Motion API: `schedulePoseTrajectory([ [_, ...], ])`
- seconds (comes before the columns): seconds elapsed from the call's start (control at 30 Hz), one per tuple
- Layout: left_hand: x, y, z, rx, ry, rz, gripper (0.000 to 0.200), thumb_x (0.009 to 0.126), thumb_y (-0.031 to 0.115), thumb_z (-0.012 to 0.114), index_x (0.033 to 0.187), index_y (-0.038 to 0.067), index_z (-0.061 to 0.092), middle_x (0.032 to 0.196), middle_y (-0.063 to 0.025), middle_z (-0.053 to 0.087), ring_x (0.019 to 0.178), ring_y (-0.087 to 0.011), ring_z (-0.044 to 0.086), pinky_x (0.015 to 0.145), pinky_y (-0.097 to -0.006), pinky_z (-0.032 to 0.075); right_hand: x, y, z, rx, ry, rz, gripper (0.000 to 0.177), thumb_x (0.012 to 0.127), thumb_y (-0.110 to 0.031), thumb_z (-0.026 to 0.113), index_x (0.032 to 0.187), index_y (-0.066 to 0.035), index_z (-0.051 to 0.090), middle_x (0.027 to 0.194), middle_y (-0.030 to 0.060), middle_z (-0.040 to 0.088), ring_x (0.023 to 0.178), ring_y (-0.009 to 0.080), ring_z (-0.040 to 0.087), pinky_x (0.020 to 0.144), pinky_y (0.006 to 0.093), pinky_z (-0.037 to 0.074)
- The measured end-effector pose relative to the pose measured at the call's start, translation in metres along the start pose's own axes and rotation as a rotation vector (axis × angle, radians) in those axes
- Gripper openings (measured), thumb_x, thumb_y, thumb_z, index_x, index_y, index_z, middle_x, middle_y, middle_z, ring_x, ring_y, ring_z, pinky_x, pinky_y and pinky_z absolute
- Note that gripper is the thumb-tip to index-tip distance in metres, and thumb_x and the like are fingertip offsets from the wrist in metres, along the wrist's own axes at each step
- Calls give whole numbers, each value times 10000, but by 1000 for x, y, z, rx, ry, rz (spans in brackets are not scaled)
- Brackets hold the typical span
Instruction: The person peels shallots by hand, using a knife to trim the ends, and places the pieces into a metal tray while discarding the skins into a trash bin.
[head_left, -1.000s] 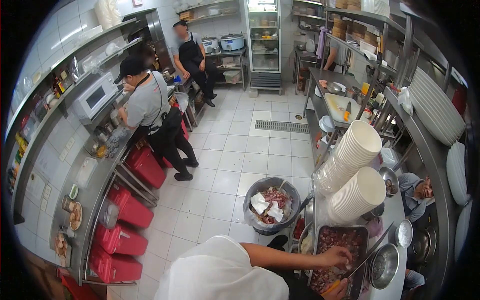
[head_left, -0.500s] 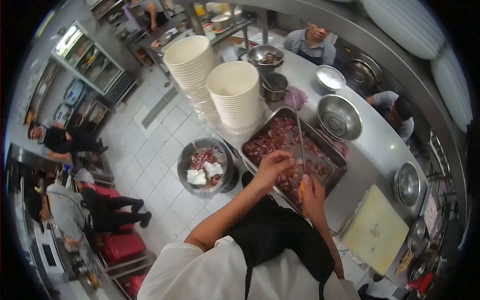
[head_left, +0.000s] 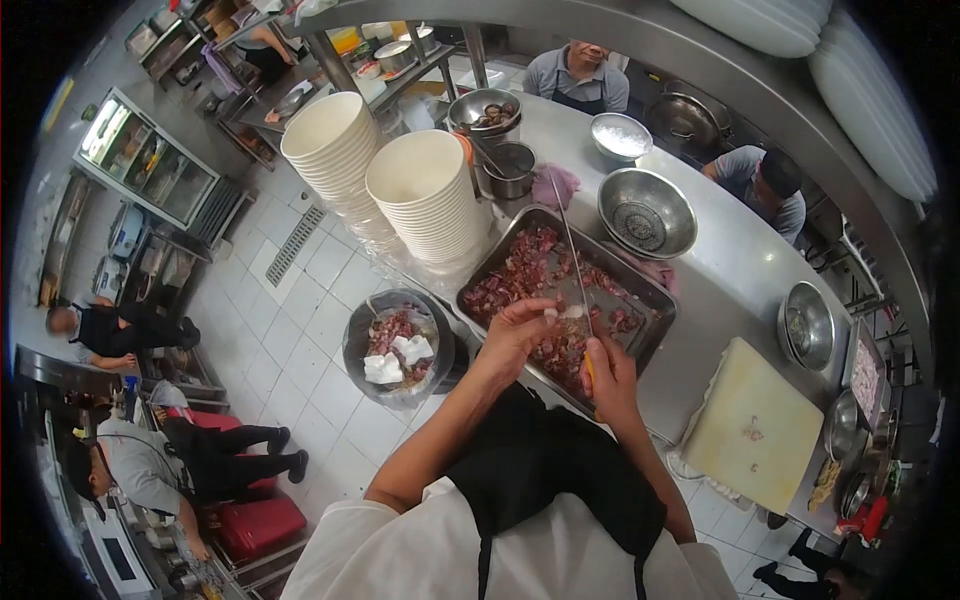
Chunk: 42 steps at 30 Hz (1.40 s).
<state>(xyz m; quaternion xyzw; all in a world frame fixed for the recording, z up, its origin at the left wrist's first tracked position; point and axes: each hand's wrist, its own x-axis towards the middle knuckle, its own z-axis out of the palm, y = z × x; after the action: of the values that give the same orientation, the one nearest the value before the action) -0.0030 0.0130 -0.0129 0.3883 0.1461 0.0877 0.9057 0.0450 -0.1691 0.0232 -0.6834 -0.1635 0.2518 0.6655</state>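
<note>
A metal tray (head_left: pixel 655 345) with pieces of red meat (head_left: pixel 520 265) lies on the steel counter in front of me. My right hand (head_left: pixel 608 375) is wrapped round the yellow handle of a knife (head_left: pixel 573 245), whose long blade points away over the tray. Close to the blade on its left, my left hand (head_left: pixel 515 335) is pinched at the tray's near side, with a small pale piece at its fingertips. Exactly what that piece is cannot be made out.
Stacked white tubs (head_left: pixel 420 185) stand left of the tray. A lined bin (head_left: pixel 352 345) with scraps is below them. Metal bowls (head_left: pixel 648 212) sit beyond the tray, a cutting board (head_left: pixel 755 425) at the right. Co-workers (head_left: pixel 577 75) are across the counter and at the left.
The view has shifted, so the tray, tubs and bowls appear further left. My hands remain over the tray, the knife still in my right hand.
</note>
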Motion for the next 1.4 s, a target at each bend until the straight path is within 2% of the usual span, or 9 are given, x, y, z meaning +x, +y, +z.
schedulePoseTrajectory([
  [0.2, -8, 11, -2, -13, -54, -18, 349, 927, 44, 596, 1274, 20, 562, 1141, -135, 676, 960, -195, 675, 875, -311, 549, 3, 2, -4, -9, 42, -41, 444, 1037, -249, 491, 1425, -32, 486, 607, -31, 453, 511, 51, 426, 470, 225, 356],
  [0.33, -15, 9, -7, 46, -65, 79, 357, 933, 58, 591, 1286, 31, 545, 1188, -149, 659, 980, -194, 661, 902, -314, 523, 12, 12, -5, 61, 53, 121, 486, 1035, -332, 482, 1438, -60, 478, 593, -17, 465, 487, 56, 430, 456, 230, 356],
  [0.4, -13, 5, -15, 106, -74, 126, 320, 927, 50, 595, 1246, 33, 569, 1190, -148, 659, 984, -192, 655, 905, -311, 513, 21, 14, -11, 83, -23, 298, 512, 1032, -379, 476, 1444, -75, 474, 589, -11, 471, 476, 60, 433, 447, 233, 355],
  [0.63, -11, -8, -21, 157, 121, 70, 215, 907, 35, 603, 1121, 33, 628, 1067, -85, 671, 936, -175, 659, 843, -298, 525, 20, 30, -15, 31, -146, 287, 503, 1008, -446, 501, 1358, -87, 546, 576, -6, 481, 470, 67, 455, 439, 240, 367],
  [0.73, -10, -13, -16, 223, 157, 73, 158, 930, 50, 568, 1074, 51, 632, 952, -24, 628, 821, -132, 626, 784, -279, 523, 19, 34, -12, 102, -99, 238, 468, 1006, -445, 503, 1280, -77, 598, 569, 0, 493, 454, 74, 456, 431, 249, 366],
  [0.87, -7, -17, 14, 374, 107, 202, 83, 982, 85, 516, 956, 62, 592, 765, 0, 546, 637, -72, 460, 567, -223, 350, 20, 59, -22, 106, -99, 255, 446, 1010, -437, 494, 1215, -66, 635, 543, 6, 505, 422, 90, 450, 416, 268, 357],
  [1.03, 4, -12, 31, 520, -5, 204, 107, 1006, 106, 512, 1020, 62, 609, 765, 10, 562, 595, -49, 436, 529, -201, 326, 11, 48, -33, 82, -165, 264, 453, 1006, -440, 494, 1187, -57, 653, 528, 7, 506, 412, 103, 452, 409, 283, 349],
  [1.17, 13, -14, 30, 506, 152, 160, 156, 1002, 142, 529, 1067, 53, 639, 821, 21, 618, 597, -30, 439, 500, -191, 338, 6, 51, -41, 116, -115, 311, 468, 1003, -445, 499, 1206, -51, 649, 536, 2, 486, 422, 107, 463, 418, 286, 363],
  [1.4, 22, -35, -16, 349, 133, -65, 246, 971, 148, 534, 1150, 8, 629, 1150, -108, 670, 1004, -184, 644, 853, -297, 497, 4, 45, -42, 96, -112, 285, 540, 1003, -462, 498, 1365, -66, 558, 558, -2, 483, 447, 90, 472, 435, 265, 384],
])
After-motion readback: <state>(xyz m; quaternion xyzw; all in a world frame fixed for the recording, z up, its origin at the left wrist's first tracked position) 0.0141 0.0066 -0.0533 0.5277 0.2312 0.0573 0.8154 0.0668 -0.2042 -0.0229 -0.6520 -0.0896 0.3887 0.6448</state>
